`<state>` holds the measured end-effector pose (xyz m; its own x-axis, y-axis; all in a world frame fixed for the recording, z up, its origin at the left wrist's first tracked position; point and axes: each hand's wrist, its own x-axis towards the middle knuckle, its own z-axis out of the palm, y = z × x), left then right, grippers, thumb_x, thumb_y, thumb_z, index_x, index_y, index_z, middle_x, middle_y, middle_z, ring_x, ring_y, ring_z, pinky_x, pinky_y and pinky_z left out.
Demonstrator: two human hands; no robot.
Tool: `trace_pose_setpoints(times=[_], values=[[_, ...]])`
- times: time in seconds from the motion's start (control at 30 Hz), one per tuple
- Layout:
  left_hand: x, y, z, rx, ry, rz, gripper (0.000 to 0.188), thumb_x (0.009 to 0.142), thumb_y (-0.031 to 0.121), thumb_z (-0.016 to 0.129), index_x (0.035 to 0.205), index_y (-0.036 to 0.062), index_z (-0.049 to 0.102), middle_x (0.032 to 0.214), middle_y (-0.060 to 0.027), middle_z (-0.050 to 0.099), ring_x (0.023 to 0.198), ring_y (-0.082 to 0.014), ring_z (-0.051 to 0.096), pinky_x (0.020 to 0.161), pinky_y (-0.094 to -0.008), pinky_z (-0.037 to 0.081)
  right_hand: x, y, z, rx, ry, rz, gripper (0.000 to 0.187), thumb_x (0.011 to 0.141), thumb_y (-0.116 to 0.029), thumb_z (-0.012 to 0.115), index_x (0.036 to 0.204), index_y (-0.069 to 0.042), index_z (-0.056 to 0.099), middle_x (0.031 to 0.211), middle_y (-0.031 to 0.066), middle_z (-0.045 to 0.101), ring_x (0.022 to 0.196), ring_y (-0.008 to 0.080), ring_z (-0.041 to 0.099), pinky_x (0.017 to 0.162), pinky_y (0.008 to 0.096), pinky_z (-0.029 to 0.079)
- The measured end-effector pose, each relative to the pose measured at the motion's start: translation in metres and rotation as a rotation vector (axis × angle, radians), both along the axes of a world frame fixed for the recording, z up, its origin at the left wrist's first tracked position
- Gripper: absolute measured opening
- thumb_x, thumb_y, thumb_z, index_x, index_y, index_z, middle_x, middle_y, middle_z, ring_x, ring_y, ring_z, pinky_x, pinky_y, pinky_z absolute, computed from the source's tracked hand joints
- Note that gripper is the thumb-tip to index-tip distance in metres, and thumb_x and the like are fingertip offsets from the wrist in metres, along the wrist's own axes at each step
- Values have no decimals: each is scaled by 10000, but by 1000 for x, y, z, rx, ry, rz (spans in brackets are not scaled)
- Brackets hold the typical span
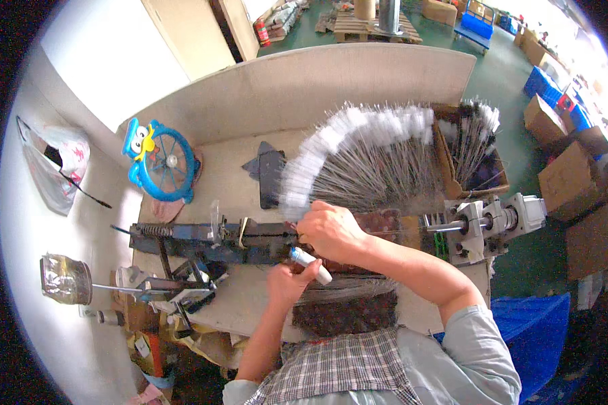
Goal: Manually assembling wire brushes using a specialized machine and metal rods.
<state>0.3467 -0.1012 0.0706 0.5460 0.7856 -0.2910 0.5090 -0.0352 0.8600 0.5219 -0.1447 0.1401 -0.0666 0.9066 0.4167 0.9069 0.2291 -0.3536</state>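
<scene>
My left hand (289, 282) is closed round a short white tube with a blue end (321, 273), tilted in front of the dark metal machine bed (250, 253). Just above it, my right hand (332, 233) reaches over with its fingers pinched together at the bed's right end. What those fingertips hold is hidden or too small to make out. Behind my right hand, wire-stemmed brushes with white bristle heads (358, 121) lie fanned out on the table. Nearer my body, a bundle of thin wire stems (344, 291) lies on a dark brown surface (344, 316).
A cardboard box of dark-tipped brushes (478, 187) stands right of the fan. A motor-like metal unit (496, 226) sits at the table's right end. At left are a blue duck-shaped fan (192, 169) and a clamp-like mechanism (175, 290). A low panel (304, 81) borders the back.
</scene>
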Motion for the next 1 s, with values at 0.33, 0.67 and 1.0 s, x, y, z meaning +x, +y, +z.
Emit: trace_pose_setpoints(times=[0.33, 0.67, 1.0], values=[[21, -31, 9, -407, -629, 151, 205, 837, 162, 586, 951, -7, 559, 768, -72, 615, 633, -179, 595, 614, -333, 499, 16, -76, 9, -7, 249, 8, 144, 722, -119, 551, 859, -79, 566, 780, 92, 566, 782, 285, 587, 655, 386, 493], [9, -12, -8, 126, -80, -5, 282, 735, 143, 689, 922, -2, 535, 712, -53, 569, 652, -135, 546, 614, -310, 466, -2, -43, -65, -253, 167, -88, 265, 741, -75, 546, 1004, -45, 536, 910, 143, 539, 857, 301, 602, 656, 395, 521], [-136, 35, -24, -620, -712, 919, 285, 823, 349, 618, 929, 89, 567, 845, -13, 563, 709, -139, 547, 643, -276, 478, 8, -61, -38, -291, 216, 12, 252, 735, -2, 574, 985, -34, 575, 866, 107, 541, 835, 296, 571, 713, 384, 488]])
